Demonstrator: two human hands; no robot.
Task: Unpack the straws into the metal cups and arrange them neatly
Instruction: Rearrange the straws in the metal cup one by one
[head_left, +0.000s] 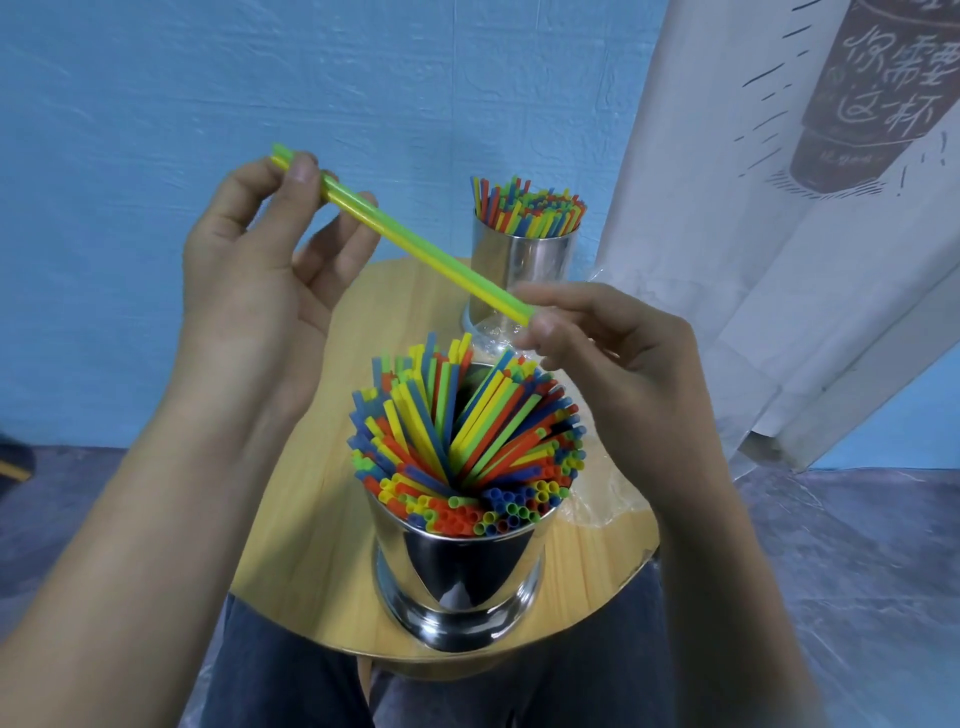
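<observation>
Two straws, one green and one yellow (410, 244), lie side by side in the air above the table. My left hand (260, 260) pinches their far upper end between thumb and fingers. My right hand (608, 353) pinches their lower end. Below them stands the near metal cup (462, 577), crammed with several coloured straws (467, 441) that fan outward. A second metal cup (519, 270) at the table's far side also holds several coloured straws (530, 205), standing more upright.
Both cups stand on a small round wooden table (322, 467) over my lap. Crumpled clear plastic wrapping (597, 504) lies on the table's right side. A white printed curtain (779, 208) hangs to the right; a blue wall is behind.
</observation>
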